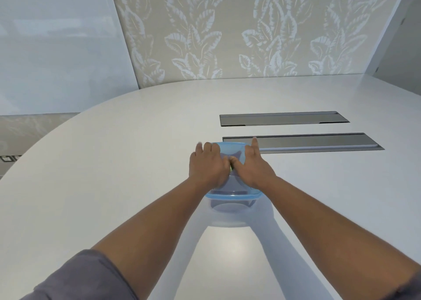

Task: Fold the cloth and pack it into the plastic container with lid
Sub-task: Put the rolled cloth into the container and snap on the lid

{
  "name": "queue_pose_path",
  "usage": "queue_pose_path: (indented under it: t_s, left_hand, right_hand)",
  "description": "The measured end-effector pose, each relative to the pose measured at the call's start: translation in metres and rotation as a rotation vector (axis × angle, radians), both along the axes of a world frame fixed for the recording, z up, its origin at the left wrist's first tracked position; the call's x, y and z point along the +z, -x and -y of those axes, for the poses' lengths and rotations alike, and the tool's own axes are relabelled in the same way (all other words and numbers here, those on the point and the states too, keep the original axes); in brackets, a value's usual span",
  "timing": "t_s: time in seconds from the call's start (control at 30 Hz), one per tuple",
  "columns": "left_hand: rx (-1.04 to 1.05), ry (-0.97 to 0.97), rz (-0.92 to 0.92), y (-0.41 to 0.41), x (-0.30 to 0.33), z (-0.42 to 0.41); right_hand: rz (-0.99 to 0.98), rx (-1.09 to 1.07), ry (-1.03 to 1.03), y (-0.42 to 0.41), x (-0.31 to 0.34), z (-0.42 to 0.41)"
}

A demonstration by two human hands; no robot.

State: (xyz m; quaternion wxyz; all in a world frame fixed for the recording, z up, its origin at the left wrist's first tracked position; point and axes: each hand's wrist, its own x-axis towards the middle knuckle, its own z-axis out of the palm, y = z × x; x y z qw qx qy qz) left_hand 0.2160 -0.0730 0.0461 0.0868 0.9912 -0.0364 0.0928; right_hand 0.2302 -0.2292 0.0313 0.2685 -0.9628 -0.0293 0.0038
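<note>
A clear plastic container (230,211) stands on the white table (114,163) with its pale blue lid (230,148) on top. My left hand (208,165) lies palm-down on the lid's left half, fingers spread toward the far edge. My right hand (251,166) lies flat on the right half, its index finger stretched past the lid's far rim. The thumbs meet at the middle. A sliver of green cloth (231,168) shows between them, under the lid; the rest of it is hidden by my hands.
Two long grey metal cable flaps are set into the table behind the container, the near one (319,142) just beyond my right fingertips and the far one (282,118) farther back. A leaf-patterned wall (227,31) rises past the table's rounded far edge.
</note>
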Motion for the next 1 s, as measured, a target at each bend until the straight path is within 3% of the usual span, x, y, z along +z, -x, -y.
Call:
queue_pose_path:
  t_s: [0.17, 0.43, 0.57, 0.73, 0.83, 1.0]
  left_hand:
    - [-0.17, 0.006, -0.148, -0.008, -0.002, -0.006]
    - [-0.17, 0.241, -0.184, -0.02, -0.009, -0.012]
    - [-0.166, 0.368, -0.201, -0.022, -0.012, -0.012]
    - [0.014, 0.654, -0.046, -0.018, -0.017, -0.018]
    - [0.193, 0.893, 0.0, -0.012, -0.022, -0.022]
    - [0.261, 1.398, -0.251, -0.008, -0.019, -0.038]
  right_hand:
    - [-0.049, 0.079, 0.059, -0.009, -0.002, 0.0]
    - [-0.046, 0.066, 0.128, -0.016, 0.001, 0.004]
    - [-0.021, 0.023, -0.039, -0.011, -0.003, 0.007]
    - [0.235, -0.312, -0.246, 0.004, -0.004, 0.008]
    - [0.122, -0.374, -0.336, 0.013, -0.003, 0.01]
    - [-0.149, -0.25, -0.758, 0.017, 0.001, 0.021]
